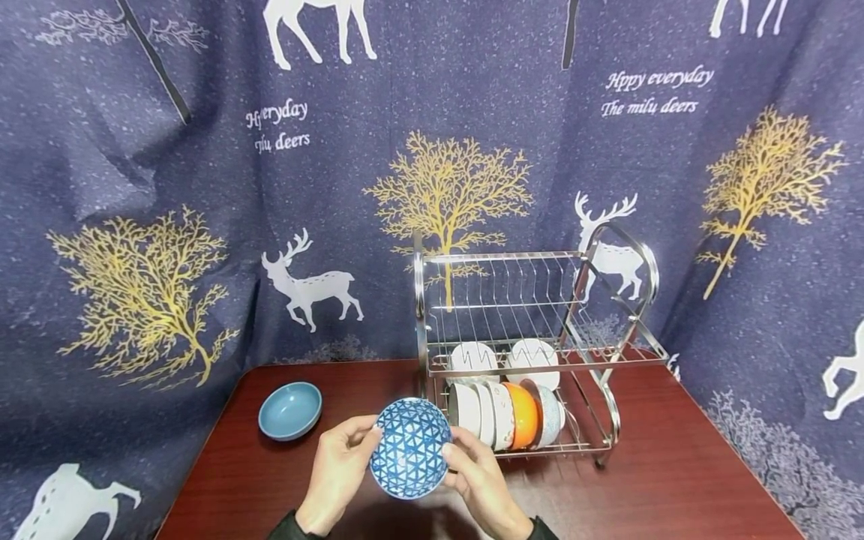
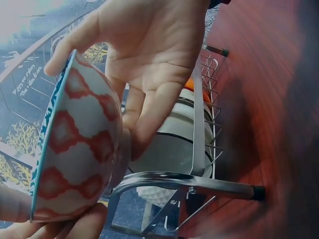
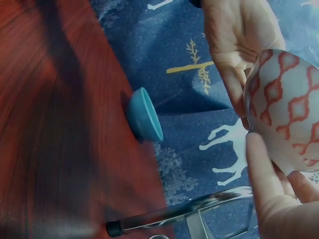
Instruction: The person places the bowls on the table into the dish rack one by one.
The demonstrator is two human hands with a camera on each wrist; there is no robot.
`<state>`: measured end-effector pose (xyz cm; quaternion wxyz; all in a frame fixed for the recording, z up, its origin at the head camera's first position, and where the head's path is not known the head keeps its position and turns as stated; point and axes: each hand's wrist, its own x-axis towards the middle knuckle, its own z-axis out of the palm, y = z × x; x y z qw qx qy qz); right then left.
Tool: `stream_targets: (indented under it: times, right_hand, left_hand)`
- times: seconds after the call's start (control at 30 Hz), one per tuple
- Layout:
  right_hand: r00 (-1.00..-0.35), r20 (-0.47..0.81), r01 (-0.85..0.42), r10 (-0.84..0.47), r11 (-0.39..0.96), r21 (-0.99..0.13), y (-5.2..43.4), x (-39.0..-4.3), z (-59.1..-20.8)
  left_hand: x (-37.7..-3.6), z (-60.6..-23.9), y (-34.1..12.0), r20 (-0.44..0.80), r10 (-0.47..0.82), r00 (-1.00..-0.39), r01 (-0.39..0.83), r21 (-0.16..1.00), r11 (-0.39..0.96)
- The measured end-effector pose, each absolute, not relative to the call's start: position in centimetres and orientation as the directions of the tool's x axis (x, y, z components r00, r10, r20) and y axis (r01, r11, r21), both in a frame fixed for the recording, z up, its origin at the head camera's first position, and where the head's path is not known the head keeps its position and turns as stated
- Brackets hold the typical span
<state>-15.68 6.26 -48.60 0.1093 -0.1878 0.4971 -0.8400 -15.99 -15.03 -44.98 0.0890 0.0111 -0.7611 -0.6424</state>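
Observation:
A bowl (image 1: 410, 448) is held up over the front of the table, its inside patterned in blue and white triangles and facing the head camera. Its outer side (image 2: 75, 144) is white with red lattice markings. My left hand (image 1: 343, 466) grips its left edge, thumb at the rim and fingers behind. On the opposite edge my right hand (image 1: 481, 480) pinches the rim in the same way. In the right wrist view both hands meet the bowl's white and red outside (image 3: 286, 107). A plain blue bowl (image 1: 290, 411) sits on the table to the left.
A two-tier metal dish rack (image 1: 506, 371) stands behind and right of my hands. Its lower tier holds several upright bowls, among them an orange one (image 1: 522, 415), with two white pieces behind. The dark red table (image 1: 664, 457) ends at a patterned blue curtain (image 1: 337, 187).

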Motion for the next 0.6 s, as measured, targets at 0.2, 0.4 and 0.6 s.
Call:
stream_targets:
  times: [0.2, 0.4, 0.6]
  right_hand:
    - [-0.908, 0.232, -0.021, -0.35, -0.514, -0.857, 7.2, -15.6, -48.4]
    - [-0.892, 0.312, -0.083, -0.328, -0.559, -0.825, 8.7, -15.6, -48.0]
    - [-0.906, 0.336, -0.152, -0.258, -0.541, -0.827, 11.2, -15.4, -47.6]
  left_hand:
    - [-16.2, -45.3, -14.5, 0.122, -0.084, -0.989, 0.108, 0.982, 0.154]
    - [-17.0, -46.2, -13.4, 0.138, -0.063, -0.988, 0.133, 0.988, 0.075]
    - [-17.8, -48.5, -12.1, 0.208, -0.008, -0.978, 0.204, 0.966, 0.155]
